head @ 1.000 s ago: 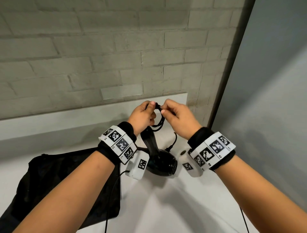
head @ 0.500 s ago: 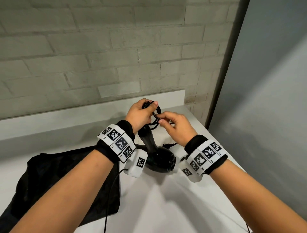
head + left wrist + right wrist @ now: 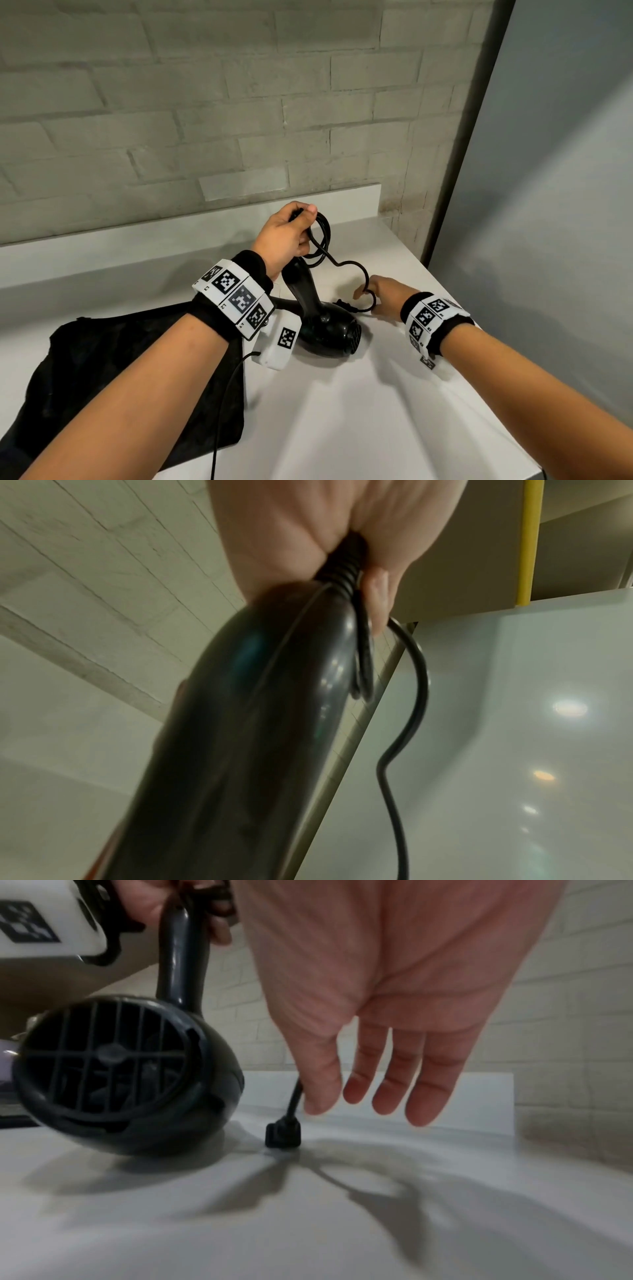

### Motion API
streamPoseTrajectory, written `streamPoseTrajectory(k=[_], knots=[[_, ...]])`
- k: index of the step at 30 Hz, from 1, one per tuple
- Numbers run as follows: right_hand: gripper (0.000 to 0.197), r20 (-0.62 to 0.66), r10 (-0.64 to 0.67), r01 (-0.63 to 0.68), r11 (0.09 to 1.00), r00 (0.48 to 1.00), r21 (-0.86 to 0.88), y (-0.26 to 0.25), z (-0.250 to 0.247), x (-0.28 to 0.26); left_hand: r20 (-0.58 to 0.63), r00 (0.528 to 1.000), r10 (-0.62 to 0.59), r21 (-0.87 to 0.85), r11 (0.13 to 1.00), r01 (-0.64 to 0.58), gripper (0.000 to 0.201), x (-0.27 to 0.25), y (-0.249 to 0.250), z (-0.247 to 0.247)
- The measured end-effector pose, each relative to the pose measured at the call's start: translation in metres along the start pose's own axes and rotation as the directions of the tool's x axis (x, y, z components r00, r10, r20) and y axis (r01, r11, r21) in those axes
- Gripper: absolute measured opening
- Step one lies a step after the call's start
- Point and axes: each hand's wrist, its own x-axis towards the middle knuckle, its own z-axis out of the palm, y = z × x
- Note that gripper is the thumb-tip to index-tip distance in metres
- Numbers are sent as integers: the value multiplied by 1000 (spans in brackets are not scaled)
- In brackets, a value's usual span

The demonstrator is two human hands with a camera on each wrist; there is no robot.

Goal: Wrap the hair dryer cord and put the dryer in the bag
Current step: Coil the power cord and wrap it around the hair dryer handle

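The black hair dryer (image 3: 329, 329) stands head-down on the white counter (image 3: 342, 411), handle up. My left hand (image 3: 291, 233) grips the top of the handle (image 3: 257, 723) together with loops of the black cord (image 3: 322, 240). From there the cord runs down right to my right hand (image 3: 380, 291), low over the counter. Its thumb and a hidden finger pinch the cord (image 3: 294, 1096) just above the plug (image 3: 282, 1134), which touches the counter. The other fingers (image 3: 394, 1085) hang straight. The dryer's rear grille (image 3: 120, 1074) faces the right wrist view. The black bag (image 3: 120, 377) lies flat to the left.
A brick wall with a raised white ledge (image 3: 137, 240) backs the counter. A grey panel (image 3: 548, 205) closes off the right side. A thin black wire (image 3: 219, 428) from my left wrist device hangs over the bag's edge.
My right hand has left the loops at the handle top and dropped down right to the counter, taking the cord near the plug. The left hand keeps its grip on handle and loops.
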Motion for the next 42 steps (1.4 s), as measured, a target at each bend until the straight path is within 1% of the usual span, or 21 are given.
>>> streamPoseTrajectory(k=[3,7,9,11,12,14,15,17,19,22,24,25,27,28,29,30,32,35,39,41,42], knots=[[35,23,48,-51,986,999,156,1,9,3,-14,1000,5,-9,1000,-5,22,0,-1,1],[29,29,87,-91,945,996,313,2,18,9,-17,1000,8,-3,1000,-8,22,0,0,2],[25,-26,98,-78,906,995,417,4,20,13,-16,1000,10,-10,1000,-10,22,0,0,2],[20,-117,116,-47,879,986,475,6,19,16,-22,1000,14,-17,1000,-14,23,0,-1,2],[19,-146,129,-34,851,981,524,7,18,17,-27,999,18,-21,1000,-18,23,0,-2,1],[21,-196,170,-4,767,966,642,7,12,18,-39,999,26,-22,999,-27,24,0,-3,1],[24,-245,182,39,725,952,687,6,9,18,-48,998,32,-14,999,-32,24,0,-3,0],[29,-377,184,173,653,908,737,3,0,18,-69,996,48,34,998,-46,25,1,-5,-1],[29,-477,188,279,609,859,743,-6,-14,15,-90,993,72,123,991,-61,25,2,-7,-1],[15,-549,127,398,558,826,728,-25,-38,5,-118,989,94,211,975,-68,25,4,-8,-1],[21,-606,81,481,529,792,699,-39,-54,-7,-130,985,112,225,971,-81,26,4,-8,0],[25,-651,51,532,530,757,660,-45,-60,-14,-131,984,121,227,970,-89,26,4,-7,0],[26,-732,-21,612,565,681,553,-57,-67,-29,-129,983,129,235,967,-97,27,5,-6,1],[27,-753,-59,633,586,656,506,-63,-67,-37,-128,983,129,242,966,-95,27,5,-6,1],[28,-760,-96,648,598,643,472,-69,-67,-43,-129,984,126,248,964,-91,27,5,-6,1],[28,-757,-131,657,605,640,451,-75,-64,-47,-128,984,121,254,963,-86,26,4,-5,1],[20,-746,-191,659,635,638,402,-84,-57,-52,-121,986,115,245,966,-83,26,4,-4,2],[3,-747,-250,626,731,616,271,-94,-49,-49,-117,987,108,224,971,-80,27,6,-4,2],[6,-738,-310,603,781,600,162,-100,-42,-43,-98,990,98,185,980,-79,27,7,-5,1],[9,-713,-337,575,810,615,112,-103,-40,-42,-100,988,118,207,974,-95,26,5,-3,1],[11,-688,-355,554,829,633,81,-106,-40,-41,-103,986,128,225,969,-102,26,4,-3,2]])
